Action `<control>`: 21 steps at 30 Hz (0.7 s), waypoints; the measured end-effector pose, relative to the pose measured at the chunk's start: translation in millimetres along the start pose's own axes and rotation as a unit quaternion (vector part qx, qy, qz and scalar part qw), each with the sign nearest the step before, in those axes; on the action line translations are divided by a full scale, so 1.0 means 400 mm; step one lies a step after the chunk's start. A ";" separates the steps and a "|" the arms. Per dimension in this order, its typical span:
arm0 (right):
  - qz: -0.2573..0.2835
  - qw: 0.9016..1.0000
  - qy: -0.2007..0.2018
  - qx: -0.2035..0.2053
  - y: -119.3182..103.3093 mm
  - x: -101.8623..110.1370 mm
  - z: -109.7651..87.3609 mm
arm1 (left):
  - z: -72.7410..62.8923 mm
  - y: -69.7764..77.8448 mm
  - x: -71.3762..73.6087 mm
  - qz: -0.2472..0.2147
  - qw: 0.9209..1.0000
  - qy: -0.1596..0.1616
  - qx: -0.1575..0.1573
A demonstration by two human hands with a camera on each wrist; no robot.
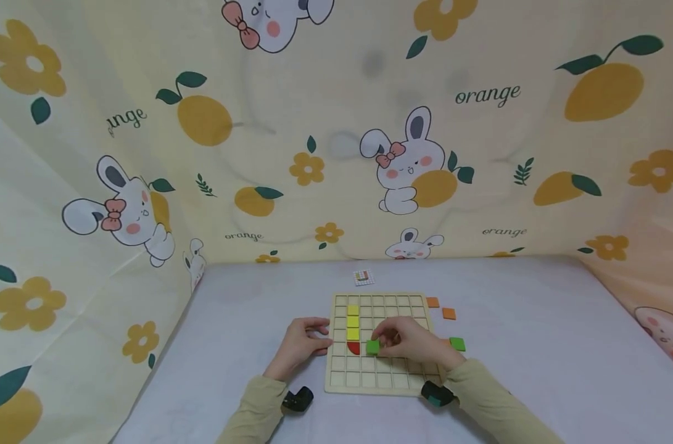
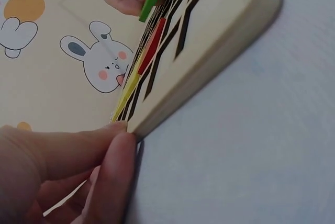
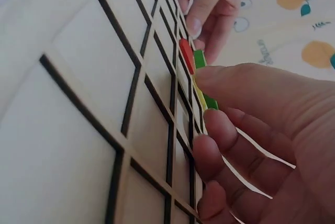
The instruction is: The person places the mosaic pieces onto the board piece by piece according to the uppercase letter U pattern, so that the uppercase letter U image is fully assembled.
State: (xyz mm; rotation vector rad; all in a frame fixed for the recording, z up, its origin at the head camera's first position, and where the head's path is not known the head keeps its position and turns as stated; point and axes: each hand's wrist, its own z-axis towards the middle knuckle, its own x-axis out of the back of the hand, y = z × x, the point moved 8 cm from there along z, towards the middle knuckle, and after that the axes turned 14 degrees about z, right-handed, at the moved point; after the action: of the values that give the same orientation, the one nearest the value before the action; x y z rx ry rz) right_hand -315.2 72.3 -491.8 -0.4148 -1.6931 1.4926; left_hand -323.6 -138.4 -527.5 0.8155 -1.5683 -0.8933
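A wooden grid board [image 1: 344, 377] lies on the table, its raised ridges forming square cells. My left hand [image 1: 298, 345] holds the board's left edge with thumb and fingers, seen close up in the left wrist view. Between the thumb and fingertip of my right hand [image 1: 412, 340] is a green square tile [image 1: 372, 348], pinched over the board just right of a red quarter-round tile [image 1: 354, 348]. Above that red tile, three yellow square tiles [image 1: 353, 321] form a column in the cells. In the right wrist view, the thumb partly hides the green tile [image 3: 200, 58].
A small pattern card [image 1: 363, 277] lies beyond the board. Orange tiles [image 1: 449, 314] and another green tile [image 1: 457, 344] are at its right; one orange tile is partly behind the right hand. Each wrist wears a black device [image 1: 298, 399]. A printed curtain [image 1: 314, 209] stands behind the table.
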 end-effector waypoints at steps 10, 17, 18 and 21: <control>-0.038 0.999 0.021 -0.010 0.007 -0.011 0.009 | 0.001 0.001 0.001 0.001 1.000 0.001 0.004; -0.041 0.999 0.030 -0.013 0.001 -0.016 0.008 | -0.006 0.003 -0.003 0.009 1.000 0.009 0.000; -0.040 0.999 0.031 -0.013 0.001 -0.017 0.008 | -0.006 0.004 -0.003 0.014 1.000 0.012 -0.002; -0.038 0.999 0.035 -0.013 0.002 -0.016 0.009 | -0.010 0.009 -0.002 0.024 0.999 0.021 -0.008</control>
State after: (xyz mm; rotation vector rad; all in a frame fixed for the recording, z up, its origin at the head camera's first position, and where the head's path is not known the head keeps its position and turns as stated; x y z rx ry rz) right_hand -314.3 65.5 -494.6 -0.4077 -1.6576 1.3875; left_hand -319.8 -136.5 -524.4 0.7771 -1.5359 -0.8486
